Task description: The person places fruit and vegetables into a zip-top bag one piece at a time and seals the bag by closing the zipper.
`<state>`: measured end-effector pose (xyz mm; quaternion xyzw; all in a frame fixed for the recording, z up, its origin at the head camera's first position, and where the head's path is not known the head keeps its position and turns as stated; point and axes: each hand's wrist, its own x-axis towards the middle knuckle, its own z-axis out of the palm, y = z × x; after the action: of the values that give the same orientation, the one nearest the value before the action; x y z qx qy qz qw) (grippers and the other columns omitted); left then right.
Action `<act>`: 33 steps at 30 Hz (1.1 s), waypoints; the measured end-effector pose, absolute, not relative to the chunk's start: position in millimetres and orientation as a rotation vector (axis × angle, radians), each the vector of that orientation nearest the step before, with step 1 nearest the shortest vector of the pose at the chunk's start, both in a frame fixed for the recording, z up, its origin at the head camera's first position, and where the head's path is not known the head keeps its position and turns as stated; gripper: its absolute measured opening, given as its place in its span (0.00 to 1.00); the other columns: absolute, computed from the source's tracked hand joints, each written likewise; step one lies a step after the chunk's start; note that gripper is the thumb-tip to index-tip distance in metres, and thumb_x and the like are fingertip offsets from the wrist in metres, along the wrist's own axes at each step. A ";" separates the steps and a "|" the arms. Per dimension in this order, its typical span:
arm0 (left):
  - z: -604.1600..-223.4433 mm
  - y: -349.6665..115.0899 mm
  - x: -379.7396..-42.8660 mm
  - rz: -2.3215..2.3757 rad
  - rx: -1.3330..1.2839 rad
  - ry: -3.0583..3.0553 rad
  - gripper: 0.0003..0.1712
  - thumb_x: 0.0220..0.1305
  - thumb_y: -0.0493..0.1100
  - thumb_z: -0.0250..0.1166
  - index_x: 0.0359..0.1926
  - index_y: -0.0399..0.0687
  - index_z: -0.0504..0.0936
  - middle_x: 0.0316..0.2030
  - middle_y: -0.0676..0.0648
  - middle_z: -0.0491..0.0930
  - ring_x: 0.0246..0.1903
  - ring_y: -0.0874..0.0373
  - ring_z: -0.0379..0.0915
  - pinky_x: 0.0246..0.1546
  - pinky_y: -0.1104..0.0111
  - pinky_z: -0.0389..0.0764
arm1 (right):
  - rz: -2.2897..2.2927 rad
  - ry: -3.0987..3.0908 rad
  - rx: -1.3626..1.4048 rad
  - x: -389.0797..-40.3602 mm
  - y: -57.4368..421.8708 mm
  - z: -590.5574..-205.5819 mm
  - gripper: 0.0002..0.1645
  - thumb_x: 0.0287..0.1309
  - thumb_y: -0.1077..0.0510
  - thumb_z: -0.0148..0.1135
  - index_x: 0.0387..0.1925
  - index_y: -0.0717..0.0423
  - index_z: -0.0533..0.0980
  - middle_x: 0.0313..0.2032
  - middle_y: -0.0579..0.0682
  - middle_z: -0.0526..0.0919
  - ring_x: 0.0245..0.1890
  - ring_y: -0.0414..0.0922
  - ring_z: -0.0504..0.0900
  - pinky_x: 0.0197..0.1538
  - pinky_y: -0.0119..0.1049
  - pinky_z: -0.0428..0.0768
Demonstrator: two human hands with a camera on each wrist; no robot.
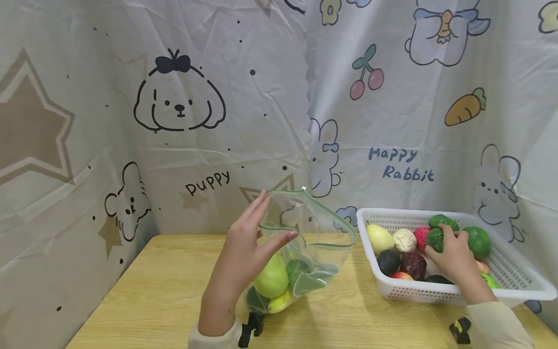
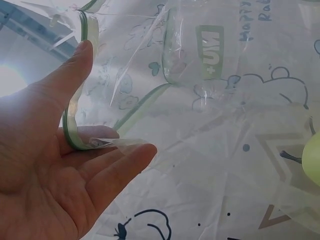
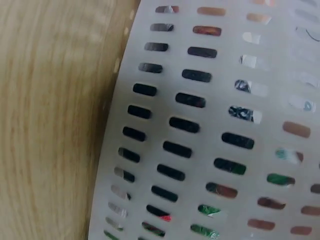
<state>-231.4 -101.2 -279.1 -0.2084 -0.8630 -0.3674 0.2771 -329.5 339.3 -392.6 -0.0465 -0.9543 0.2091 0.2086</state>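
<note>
My left hand (image 1: 244, 252) spreads its thumb and straight fingers at the mouth of a clear zip bag (image 1: 322, 232) with a green rim. In the left wrist view, the rim runs between thumb and fingers. Inside the bag lie a pale green pear (image 1: 271, 277), a dark green round piece (image 1: 297, 267) and a yellow piece (image 1: 279, 301). Over the white basket (image 1: 418, 290), my right hand (image 1: 455, 254) reaches in with curled fingers round a dark green bumpy fruit (image 1: 434, 239). Only the basket's slotted wall (image 3: 200, 135) shows in the right wrist view, hiding that hand.
Several fruits and vegetables fill the basket, among them a yellow pear (image 1: 380, 238), a whitish ball (image 1: 405, 240), a dark red ball (image 1: 413, 265) and a green piece (image 1: 477, 242). The wooden table (image 1: 157, 291) meets a patterned cloth (image 1: 196, 160) behind.
</note>
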 end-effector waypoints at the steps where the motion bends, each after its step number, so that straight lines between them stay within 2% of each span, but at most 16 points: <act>1: -278.9 -101.5 -231.2 -0.990 -0.556 -2.320 0.48 0.52 0.66 0.61 0.68 0.47 0.60 0.72 0.47 0.54 0.66 0.50 0.56 0.46 0.62 0.84 | 0.581 -2.609 -0.100 -329.8 337.8 -391.3 0.44 0.54 0.56 0.59 0.66 0.67 0.50 0.53 0.84 0.54 0.42 0.80 0.66 0.39 0.77 0.71; 4: -278.3 -102.1 -230.7 -0.995 -0.547 -2.325 0.48 0.52 0.66 0.61 0.68 0.47 0.60 0.72 0.48 0.54 0.66 0.50 0.56 0.47 0.62 0.84 | 0.578 -2.461 0.028 -329.7 332.4 -387.3 0.45 0.55 0.56 0.60 0.70 0.58 0.50 0.56 0.78 0.56 0.43 0.76 0.67 0.39 0.77 0.72; 7: -277.4 -101.8 -230.8 -0.980 -0.545 -2.326 0.48 0.52 0.66 0.61 0.69 0.47 0.60 0.72 0.47 0.54 0.66 0.50 0.56 0.48 0.61 0.83 | 0.558 -2.335 0.169 -328.3 328.5 -385.3 0.46 0.52 0.58 0.64 0.70 0.50 0.53 0.57 0.74 0.59 0.42 0.71 0.70 0.37 0.75 0.74; 11: -276.9 -99.6 -232.4 -0.966 -0.561 -2.328 0.48 0.52 0.67 0.60 0.69 0.48 0.60 0.72 0.49 0.54 0.66 0.51 0.57 0.52 0.58 0.81 | 0.529 -2.178 0.295 -323.3 328.1 -385.3 0.49 0.44 0.62 0.68 0.68 0.50 0.58 0.56 0.72 0.62 0.36 0.66 0.73 0.31 0.71 0.79; 12: -277.3 -98.8 -232.9 -0.968 -0.568 -2.329 0.48 0.52 0.67 0.60 0.69 0.48 0.60 0.72 0.49 0.54 0.66 0.51 0.57 0.52 0.58 0.80 | 0.534 -2.150 0.304 -321.7 328.3 -385.7 0.49 0.43 0.63 0.68 0.68 0.50 0.58 0.56 0.72 0.62 0.35 0.64 0.73 0.28 0.66 0.81; 14: -278.7 -97.4 -232.8 -0.966 -0.569 -2.336 0.48 0.52 0.67 0.61 0.69 0.48 0.60 0.72 0.49 0.54 0.66 0.51 0.56 0.57 0.57 0.76 | 0.569 -2.105 0.301 -318.7 327.8 -386.3 0.49 0.41 0.64 0.69 0.67 0.51 0.60 0.55 0.70 0.63 0.33 0.56 0.71 0.25 0.45 0.85; 16: -280.5 -95.9 -232.5 -0.961 -0.573 -2.341 0.48 0.52 0.67 0.61 0.68 0.47 0.60 0.72 0.49 0.55 0.66 0.51 0.55 0.59 0.56 0.73 | 0.635 -2.079 0.286 -315.5 324.4 -385.1 0.49 0.40 0.66 0.70 0.67 0.50 0.61 0.55 0.68 0.64 0.36 0.47 0.69 0.28 0.22 0.80; 17: -281.4 -95.3 -232.2 -0.959 -0.577 -2.343 0.48 0.52 0.67 0.61 0.68 0.47 0.61 0.72 0.48 0.55 0.66 0.51 0.55 0.61 0.55 0.71 | 0.671 -2.064 0.285 -314.0 321.6 -383.3 0.49 0.40 0.66 0.71 0.67 0.50 0.61 0.54 0.67 0.65 0.38 0.42 0.68 0.30 0.14 0.74; 19: -282.7 -94.3 -231.6 -0.951 -0.585 -2.341 0.48 0.53 0.66 0.61 0.68 0.46 0.61 0.72 0.47 0.55 0.67 0.51 0.54 0.63 0.55 0.68 | 0.748 -2.025 0.305 -310.3 313.0 -375.8 0.50 0.39 0.68 0.71 0.66 0.50 0.62 0.54 0.65 0.66 0.42 0.35 0.66 0.36 0.04 0.65; 22: -283.1 -94.1 -231.2 -0.937 -0.597 -2.329 0.47 0.53 0.66 0.61 0.68 0.45 0.61 0.71 0.46 0.56 0.66 0.51 0.55 0.63 0.55 0.68 | 0.825 -1.951 0.391 -304.1 292.0 -354.1 0.50 0.38 0.71 0.70 0.66 0.51 0.62 0.54 0.60 0.68 0.46 0.28 0.66 0.42 0.04 0.66; 26: -281.8 -96.8 -231.1 -0.918 -0.580 -2.319 0.47 0.53 0.66 0.60 0.68 0.46 0.61 0.71 0.47 0.55 0.65 0.50 0.59 0.60 0.57 0.71 | 0.879 -1.923 0.540 -296.5 255.0 -315.6 0.51 0.40 0.72 0.68 0.67 0.49 0.60 0.58 0.51 0.67 0.49 0.29 0.69 0.45 0.07 0.68; 33: -279.3 -102.9 -228.9 -0.923 -0.553 -2.332 0.47 0.53 0.67 0.60 0.68 0.47 0.62 0.71 0.48 0.55 0.66 0.51 0.55 0.62 0.56 0.69 | 0.942 -1.979 0.780 -280.2 194.7 -258.3 0.53 0.43 0.72 0.67 0.69 0.45 0.56 0.62 0.53 0.67 0.52 0.33 0.71 0.51 0.12 0.69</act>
<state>-228.9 -102.9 -279.3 -0.2066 -0.8709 -0.3447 0.2828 -280.2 194.7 -258.3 0.3077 -0.7811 0.3717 0.3963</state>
